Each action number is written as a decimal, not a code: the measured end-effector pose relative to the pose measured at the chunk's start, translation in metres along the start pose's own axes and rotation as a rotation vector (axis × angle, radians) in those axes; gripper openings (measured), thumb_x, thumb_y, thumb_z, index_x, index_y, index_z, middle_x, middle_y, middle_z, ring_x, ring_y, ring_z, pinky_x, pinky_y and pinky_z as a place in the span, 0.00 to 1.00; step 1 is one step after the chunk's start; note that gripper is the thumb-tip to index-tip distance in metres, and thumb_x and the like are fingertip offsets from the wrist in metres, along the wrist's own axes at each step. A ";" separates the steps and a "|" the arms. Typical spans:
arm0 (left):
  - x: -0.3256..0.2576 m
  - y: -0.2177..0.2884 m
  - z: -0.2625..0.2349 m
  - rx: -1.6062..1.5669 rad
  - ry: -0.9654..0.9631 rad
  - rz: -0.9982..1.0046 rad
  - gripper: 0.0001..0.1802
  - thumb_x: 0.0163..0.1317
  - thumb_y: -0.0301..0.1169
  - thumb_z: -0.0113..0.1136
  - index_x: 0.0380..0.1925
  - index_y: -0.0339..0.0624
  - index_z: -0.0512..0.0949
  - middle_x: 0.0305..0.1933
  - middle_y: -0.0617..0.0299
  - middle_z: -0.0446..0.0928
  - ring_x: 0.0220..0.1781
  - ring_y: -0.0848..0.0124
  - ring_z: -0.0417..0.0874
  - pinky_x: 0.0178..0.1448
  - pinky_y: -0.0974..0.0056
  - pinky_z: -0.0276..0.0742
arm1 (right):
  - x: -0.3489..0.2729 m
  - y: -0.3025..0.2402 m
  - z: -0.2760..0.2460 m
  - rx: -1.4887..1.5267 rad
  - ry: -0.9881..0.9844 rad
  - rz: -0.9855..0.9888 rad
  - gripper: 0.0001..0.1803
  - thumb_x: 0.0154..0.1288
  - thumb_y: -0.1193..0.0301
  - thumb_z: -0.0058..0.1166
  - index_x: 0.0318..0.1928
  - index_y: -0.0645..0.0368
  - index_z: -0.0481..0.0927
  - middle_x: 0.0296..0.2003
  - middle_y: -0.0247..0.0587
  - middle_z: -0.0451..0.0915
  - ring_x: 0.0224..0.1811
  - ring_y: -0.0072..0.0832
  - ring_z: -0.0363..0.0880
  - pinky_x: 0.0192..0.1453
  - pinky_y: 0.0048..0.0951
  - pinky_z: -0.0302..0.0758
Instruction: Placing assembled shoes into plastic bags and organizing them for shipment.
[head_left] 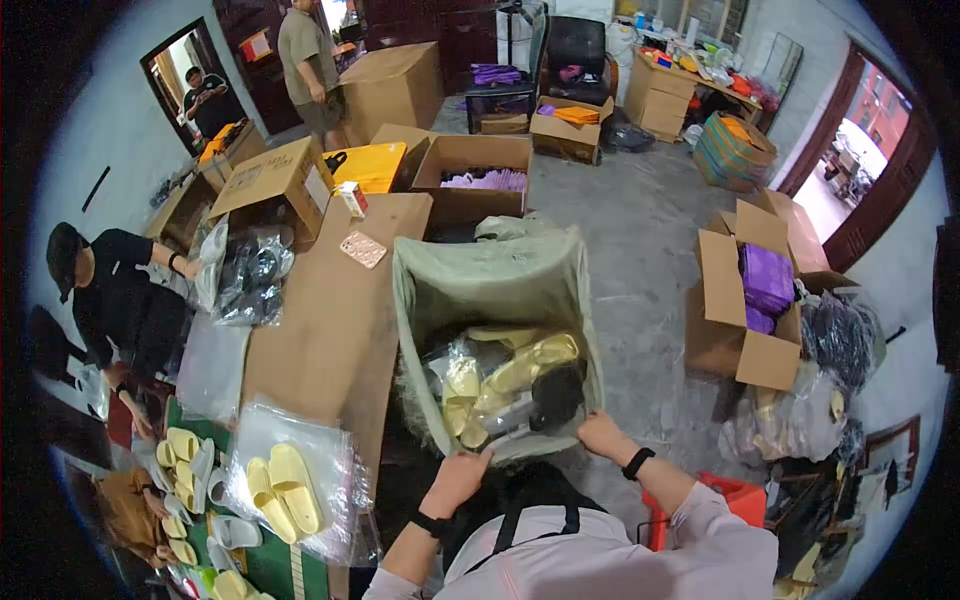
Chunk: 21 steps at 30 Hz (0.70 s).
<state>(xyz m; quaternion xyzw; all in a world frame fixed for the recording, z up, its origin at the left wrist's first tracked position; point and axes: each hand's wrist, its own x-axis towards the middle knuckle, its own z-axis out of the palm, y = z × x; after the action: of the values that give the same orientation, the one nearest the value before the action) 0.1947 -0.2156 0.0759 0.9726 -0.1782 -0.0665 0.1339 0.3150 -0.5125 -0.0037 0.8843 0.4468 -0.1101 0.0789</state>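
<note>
A large pale-green woven sack point(490, 265) stands in front of me with its mouth wide. My left hand point(460, 477) is closed on the near rim at its left. My right hand point(604, 437) grips the same rim near the right corner. Down inside lie several yellow slippers point(515, 370), some in clear plastic. A dark item point(556, 396) and some grey pieces rest among them, too shaded to make out. To the left, a pair of yellow slippers point(284, 490) sits on a stack of clear plastic bags point(335, 455).
A long brown table point(330, 290) runs along the left, bearing a pink patterned phone-like item point(362, 250). A person in black point(130, 290) works across it. Cartons point(475, 165) stand ahead. On the right are a carton with purple packs point(718, 320), bagged goods point(790, 425) and a red crate point(735, 500).
</note>
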 end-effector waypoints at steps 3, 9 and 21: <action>-0.009 -0.018 0.021 0.068 -0.085 0.006 0.14 0.46 0.24 0.56 0.36 0.44 0.74 0.20 0.58 0.78 0.27 0.59 0.81 0.42 0.59 0.71 | 0.001 -0.008 0.005 -0.009 0.050 0.037 0.08 0.49 0.70 0.48 0.21 0.50 0.81 0.21 0.39 0.79 0.31 0.35 0.79 0.55 0.41 0.68; -0.004 -0.024 -0.009 0.168 0.058 0.076 0.08 0.49 0.25 0.53 0.31 0.44 0.76 0.29 0.61 0.78 0.38 0.64 0.80 0.58 0.54 0.67 | 0.009 -0.007 -0.011 0.006 0.009 0.225 0.09 0.54 0.72 0.50 0.27 0.47 0.84 0.26 0.34 0.81 0.38 0.32 0.78 0.63 0.47 0.61; -0.054 -0.061 0.013 0.215 0.073 0.070 0.10 0.51 0.27 0.53 0.34 0.42 0.77 0.33 0.59 0.78 0.45 0.62 0.77 0.65 0.48 0.59 | 0.019 -0.048 -0.007 -0.091 -0.010 0.325 0.08 0.54 0.70 0.53 0.27 0.48 0.85 0.30 0.31 0.80 0.45 0.31 0.75 0.69 0.56 0.47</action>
<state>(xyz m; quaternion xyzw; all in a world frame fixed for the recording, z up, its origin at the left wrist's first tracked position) 0.1627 -0.1443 0.0502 0.9763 -0.2132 -0.0069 0.0375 0.2881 -0.4681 -0.0041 0.9398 0.3022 -0.0799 0.1379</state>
